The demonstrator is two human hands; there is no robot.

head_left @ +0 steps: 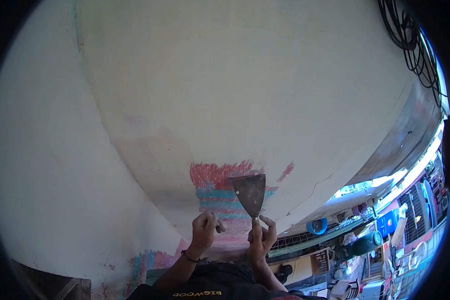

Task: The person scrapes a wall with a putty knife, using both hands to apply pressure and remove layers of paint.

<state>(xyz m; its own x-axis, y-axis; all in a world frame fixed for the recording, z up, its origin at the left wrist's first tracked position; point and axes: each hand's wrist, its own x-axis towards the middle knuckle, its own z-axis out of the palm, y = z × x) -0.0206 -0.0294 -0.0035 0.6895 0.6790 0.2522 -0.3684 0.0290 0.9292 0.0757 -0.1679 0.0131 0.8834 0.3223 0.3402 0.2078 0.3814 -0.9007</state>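
My right hand [261, 241] grips the handle of a putty knife [249, 193]. Its wide, dull grey blade points upward and has a small pale hole or spot near one side. In this view the blade overlaps a scraped patch [210, 174] of the wall, where red and blue bands show under the pale coat. To the left, my left hand [205, 231] is raised with its fingers loosely curled and nothing seen in them. A dark bracelet [190, 257] circles that wrist.
The pale wall [225, 90] fills most of the view, with a corner running down its left side. Black cables [410, 40] hang at upper right. Lower right holds a blue bucket [317, 226], a green cylinder [367, 243] and household clutter.
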